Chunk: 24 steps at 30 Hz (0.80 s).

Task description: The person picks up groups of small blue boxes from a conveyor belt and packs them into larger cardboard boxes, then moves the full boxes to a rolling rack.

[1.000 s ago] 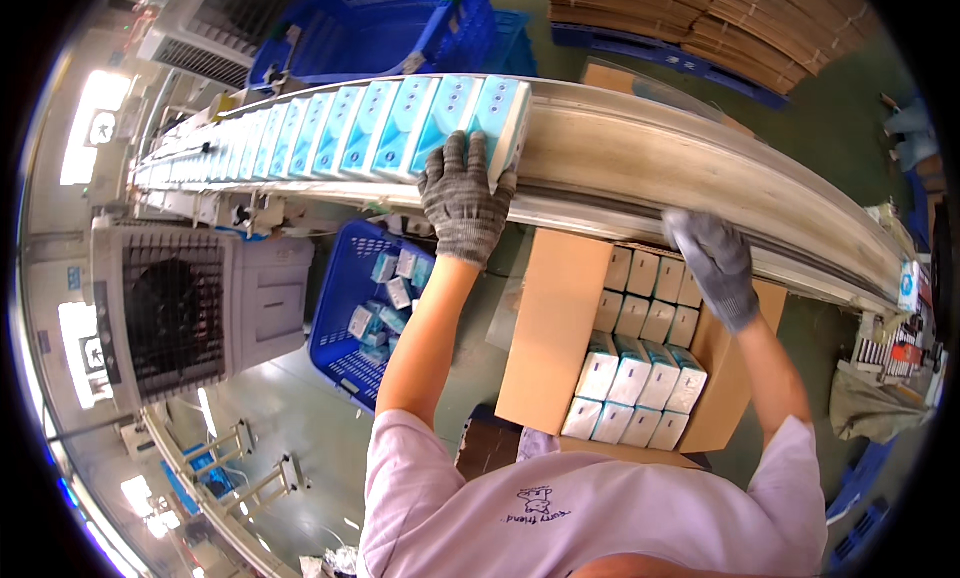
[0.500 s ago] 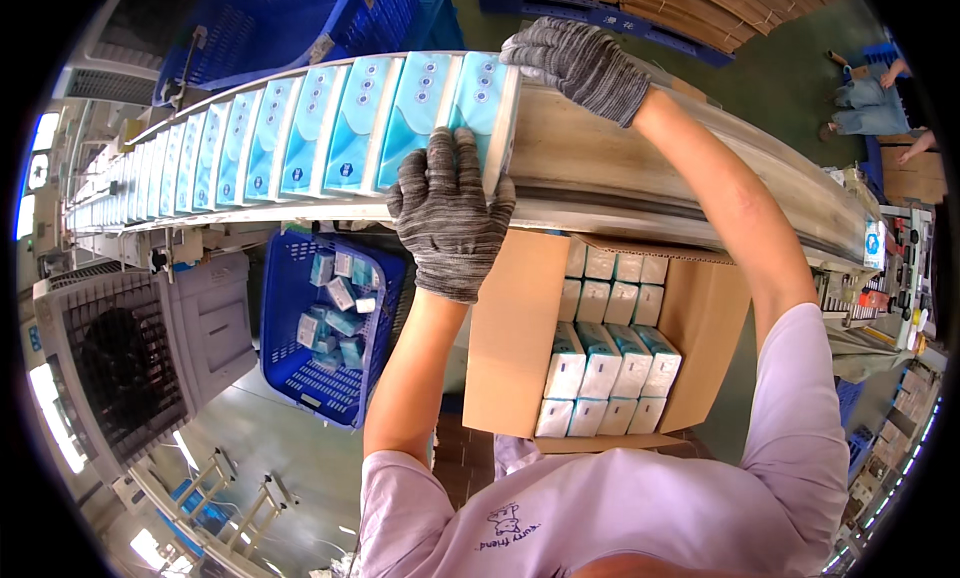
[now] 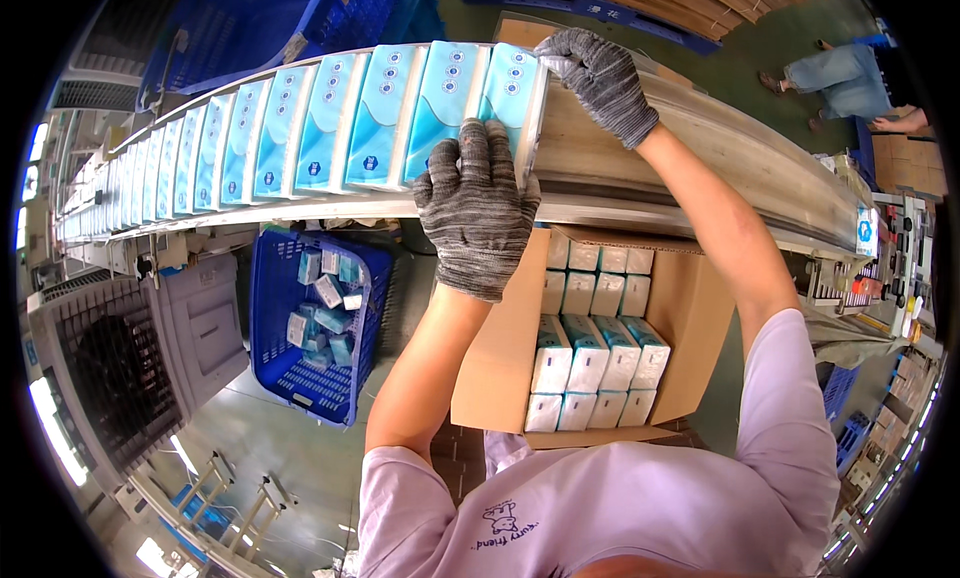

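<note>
The belt (image 3: pixel 760 163) is bare just right of the tight row of packs (image 3: pixel 380 118), so a hand can pass there, but the right arm (image 3: pixel 725 213) reaches across. The box (image 3: pixel 690 338) is open on top, with a wide flap (image 3: pixel 495 353) sticking out near the left arm (image 3: pixel 420 378).

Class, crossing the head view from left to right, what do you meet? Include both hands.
Grilled grey unit → lower blue basket → left hand → right hand → another person's jeans.
</note>
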Tool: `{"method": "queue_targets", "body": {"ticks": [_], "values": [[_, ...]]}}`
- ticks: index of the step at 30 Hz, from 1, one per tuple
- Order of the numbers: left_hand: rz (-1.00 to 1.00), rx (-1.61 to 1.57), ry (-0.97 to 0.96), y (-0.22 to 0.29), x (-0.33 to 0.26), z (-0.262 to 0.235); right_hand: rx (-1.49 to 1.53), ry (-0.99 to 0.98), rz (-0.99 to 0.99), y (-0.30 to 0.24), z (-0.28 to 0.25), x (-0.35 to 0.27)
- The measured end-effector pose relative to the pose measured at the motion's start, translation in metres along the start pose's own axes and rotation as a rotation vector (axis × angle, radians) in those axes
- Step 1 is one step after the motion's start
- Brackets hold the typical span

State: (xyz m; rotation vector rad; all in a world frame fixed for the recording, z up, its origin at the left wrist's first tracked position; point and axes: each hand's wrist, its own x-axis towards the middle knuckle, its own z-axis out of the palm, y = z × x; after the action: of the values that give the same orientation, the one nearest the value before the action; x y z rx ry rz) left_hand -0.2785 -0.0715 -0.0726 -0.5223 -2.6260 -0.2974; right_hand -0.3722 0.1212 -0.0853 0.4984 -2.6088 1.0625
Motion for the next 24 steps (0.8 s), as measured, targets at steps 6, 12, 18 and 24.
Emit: {"method": "queue_targets", "body": {"ticks": [6, 12, 18, 24], "values": [[0.035, -0.021, -0.029, 0.018, 0.0, 0.002, -0.22, 0.206, -0.143, 0.02, 0.004, -0.026], [0.067, -0.062, -0.056, 0.035, 0.001, 0.002, -0.768, 0.101, -0.615, 0.027, -0.037, -0.025], [0.041, -0.423, 0.151, 0.05, -0.001, -0.005, -0.419, 0.327, -0.452, -0.008, -0.062, -0.051], [0.139, -0.781, 0.24, 0.074, -0.004, -0.06, -0.462, 0.285, -0.354, -0.079, -0.134, -0.095]]}}
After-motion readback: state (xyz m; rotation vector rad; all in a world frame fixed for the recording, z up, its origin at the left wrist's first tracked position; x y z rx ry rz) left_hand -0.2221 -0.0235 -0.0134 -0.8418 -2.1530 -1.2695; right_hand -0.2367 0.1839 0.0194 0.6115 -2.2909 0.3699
